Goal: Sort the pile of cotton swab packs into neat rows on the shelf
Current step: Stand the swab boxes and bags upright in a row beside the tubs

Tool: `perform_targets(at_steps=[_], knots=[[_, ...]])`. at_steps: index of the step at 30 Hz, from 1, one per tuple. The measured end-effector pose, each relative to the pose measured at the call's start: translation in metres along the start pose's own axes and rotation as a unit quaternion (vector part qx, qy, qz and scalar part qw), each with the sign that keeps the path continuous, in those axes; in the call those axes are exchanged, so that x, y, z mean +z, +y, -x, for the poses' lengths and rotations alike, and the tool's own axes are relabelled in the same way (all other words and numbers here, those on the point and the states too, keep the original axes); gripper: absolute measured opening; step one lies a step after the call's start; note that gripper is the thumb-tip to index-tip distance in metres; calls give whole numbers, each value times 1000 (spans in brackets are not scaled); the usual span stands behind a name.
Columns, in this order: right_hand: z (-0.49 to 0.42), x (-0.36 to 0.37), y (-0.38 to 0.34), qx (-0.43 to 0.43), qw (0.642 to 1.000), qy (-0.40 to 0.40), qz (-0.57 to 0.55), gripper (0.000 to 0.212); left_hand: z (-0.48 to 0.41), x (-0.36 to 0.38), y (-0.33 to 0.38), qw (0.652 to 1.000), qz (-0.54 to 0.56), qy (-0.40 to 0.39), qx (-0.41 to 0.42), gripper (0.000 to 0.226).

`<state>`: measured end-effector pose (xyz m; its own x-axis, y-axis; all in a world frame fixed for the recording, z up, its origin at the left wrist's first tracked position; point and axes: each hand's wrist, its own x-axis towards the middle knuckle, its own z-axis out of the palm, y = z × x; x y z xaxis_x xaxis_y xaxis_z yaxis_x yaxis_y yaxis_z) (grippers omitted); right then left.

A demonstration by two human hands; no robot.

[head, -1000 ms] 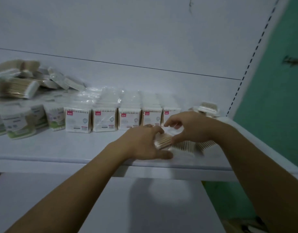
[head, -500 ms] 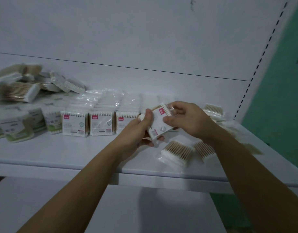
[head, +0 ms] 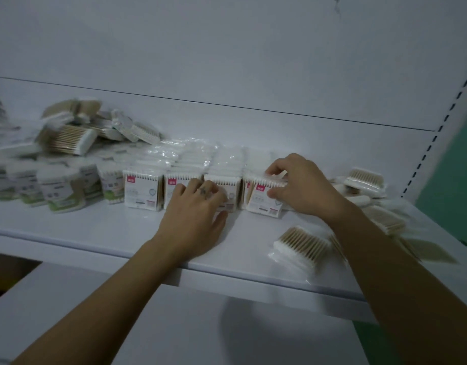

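Several upright cotton swab packs with red labels [head: 141,189] stand in neat rows on the white shelf [head: 95,227]. My right hand [head: 303,185] pinches the top of one such pack [head: 265,197], which stands at the right end of the front row. My left hand [head: 195,217] rests with loosely spread fingers against the front of the packs just left of it. Loose packs [head: 303,247] lie flat near the shelf's front right, and more lie behind my right arm [head: 364,180].
A jumbled pile of swab packs [head: 77,135] sits at the back left, with green-labelled round tubs [head: 61,192] in front of it. The shelf's perforated upright [head: 435,138] and a green wall [head: 453,180] bound the right side. A lower shelf [head: 95,312] lies below.
Both hands lifted a red-labelled pack off the shelf, turned it upright, and my right hand set it at the right end of the row. My left hand let go and moved left.
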<state>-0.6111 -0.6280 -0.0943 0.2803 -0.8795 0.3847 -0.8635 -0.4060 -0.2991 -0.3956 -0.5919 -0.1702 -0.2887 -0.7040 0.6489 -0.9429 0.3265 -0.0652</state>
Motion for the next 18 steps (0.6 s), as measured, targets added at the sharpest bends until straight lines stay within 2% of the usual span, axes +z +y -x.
perform_targets(at_steps=[6, 11, 15, 17, 18], knots=[[-11, 20, -12, -20, 993, -3, 112, 36, 2, 2, 1, 999, -8, -42, 27, 44], [-8, 22, -17, -21, 991, 14, 131, 28, 0, 1, 1, 998, 5, -33, 61, 36], [3, -1, -19, 5, 992, 12, 125, 46, -2, 1, 6, 996, 21, -41, 75, 31], [20, -23, -17, 26, 995, -35, 89, 44, -2, -3, 14, 993, 72, -49, 79, 34], [29, -32, -18, 31, 991, -92, 94, 45, -2, -5, 19, 988, 114, -63, 84, 36]])
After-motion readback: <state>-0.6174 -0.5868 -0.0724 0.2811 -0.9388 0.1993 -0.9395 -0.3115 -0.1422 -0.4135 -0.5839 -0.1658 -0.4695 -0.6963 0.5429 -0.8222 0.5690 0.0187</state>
